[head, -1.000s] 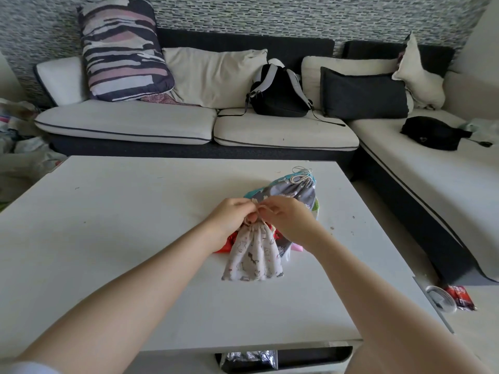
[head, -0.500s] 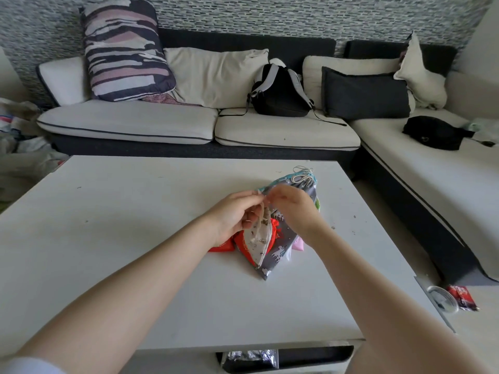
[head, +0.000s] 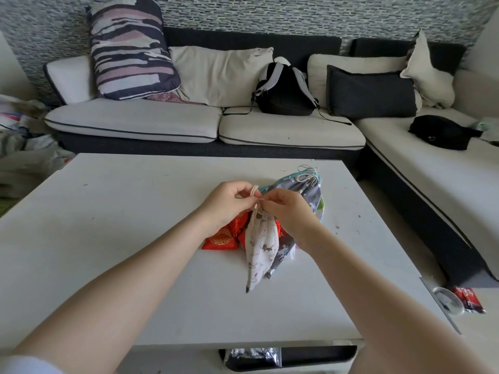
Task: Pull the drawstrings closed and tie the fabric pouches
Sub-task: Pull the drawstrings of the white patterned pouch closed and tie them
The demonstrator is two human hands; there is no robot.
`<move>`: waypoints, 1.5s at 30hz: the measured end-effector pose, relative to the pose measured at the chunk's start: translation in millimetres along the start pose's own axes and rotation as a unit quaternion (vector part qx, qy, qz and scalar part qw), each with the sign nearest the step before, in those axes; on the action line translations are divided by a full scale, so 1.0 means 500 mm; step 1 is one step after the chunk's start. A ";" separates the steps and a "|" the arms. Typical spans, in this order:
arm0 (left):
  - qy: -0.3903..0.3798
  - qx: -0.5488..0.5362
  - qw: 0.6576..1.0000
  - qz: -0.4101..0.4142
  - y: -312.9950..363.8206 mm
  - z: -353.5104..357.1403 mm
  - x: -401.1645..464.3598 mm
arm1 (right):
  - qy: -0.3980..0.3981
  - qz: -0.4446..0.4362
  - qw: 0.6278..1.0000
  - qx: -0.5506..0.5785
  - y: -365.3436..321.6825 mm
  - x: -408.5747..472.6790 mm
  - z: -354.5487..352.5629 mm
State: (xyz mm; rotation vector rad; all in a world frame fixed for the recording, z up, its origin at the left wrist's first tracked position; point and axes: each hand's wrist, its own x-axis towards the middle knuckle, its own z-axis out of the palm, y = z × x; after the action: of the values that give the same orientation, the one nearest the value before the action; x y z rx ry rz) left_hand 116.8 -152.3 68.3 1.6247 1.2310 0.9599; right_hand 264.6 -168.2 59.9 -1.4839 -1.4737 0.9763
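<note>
A small white printed pouch point(head: 261, 249) hangs from its gathered neck above the white table point(head: 113, 238). Its cream drawstring point(head: 253, 193) loops up between my two hands. My left hand point(head: 229, 203) pinches the string on the left of the neck. My right hand point(head: 289, 209) pinches it on the right. Under the pouch lie a red embroidered pouch point(head: 222, 238) and a grey printed pouch point(head: 299, 190) with a knotted cord point(head: 307, 175) at its far end. More pouches in the pile are mostly hidden.
A sofa point(head: 205, 125) with cushions and a black backpack point(head: 283, 90) runs behind the table. A black bag point(head: 442, 132) lies on the right seat. A red packet point(head: 468, 299) and a round lid lie on the floor at right.
The white pouch was flat a second ago, then turned edge-on, and now hangs lower and longer from its neck. Both hands lifted slightly and a loop of drawstring shows between them.
</note>
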 end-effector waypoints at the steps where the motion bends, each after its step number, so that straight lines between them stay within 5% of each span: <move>1: 0.008 0.052 0.998 0.019 -0.001 0.001 0.000 | -0.002 0.008 1.000 0.009 0.002 -0.002 0.001; 4: 0.036 0.206 0.975 0.079 -0.002 0.005 -0.001 | -0.033 0.012 0.999 0.042 0.003 -0.014 0.007; 7: 0.083 0.236 0.965 0.075 0.005 0.014 -0.007 | -0.055 0.012 0.997 0.057 0.000 -0.020 0.009; 13: 0.086 0.163 0.979 0.083 0.017 0.015 -0.010 | -0.070 0.108 0.966 0.226 -0.003 -0.008 -0.011; 22: 0.078 0.140 0.982 0.099 0.021 0.016 -0.005 | -0.090 0.121 0.955 0.257 -0.003 -0.004 -0.011; 29: -0.078 -0.021 0.997 0.012 0.016 0.015 -0.016 | -0.003 0.178 0.937 0.301 -0.016 0.003 -0.004; 31: -0.086 -0.092 0.992 -0.012 0.016 0.021 -0.019 | -0.004 0.140 0.962 0.236 -0.012 0.001 0.000; 34: -0.048 -0.178 0.981 -0.055 0.014 0.021 -0.024 | 0.015 -0.052 0.995 -0.081 -0.003 0.001 -0.008; 36: -0.039 -0.249 0.963 -0.091 0.013 0.014 -0.026 | 0.005 -0.187 0.930 -0.316 0.014 0.006 -0.022; 38: -0.046 -0.309 0.942 -0.125 0.007 0.011 -0.025 | -0.012 -0.194 0.885 -0.422 0.025 0.008 -0.032; 40: -0.050 -0.334 0.929 -0.152 -0.002 0.014 -0.023 | -0.026 -0.104 0.938 -0.329 0.028 0.011 -0.040; 42: -0.061 -0.370 0.910 -0.174 -0.010 0.020 -0.020 | -0.029 0.017 0.999 -0.039 0.025 0.014 -0.040; 45: -0.031 -0.421 0.889 -0.175 -0.014 0.020 -0.016 | -0.032 0.088 0.954 0.285 0.022 0.015 -0.041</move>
State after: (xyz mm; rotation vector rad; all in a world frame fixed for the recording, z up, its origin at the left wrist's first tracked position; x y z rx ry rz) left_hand 122.4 -161.0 57.9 0.7103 0.8288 0.9976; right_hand 287.7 -161.3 57.2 -1.1717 -0.9871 1.4265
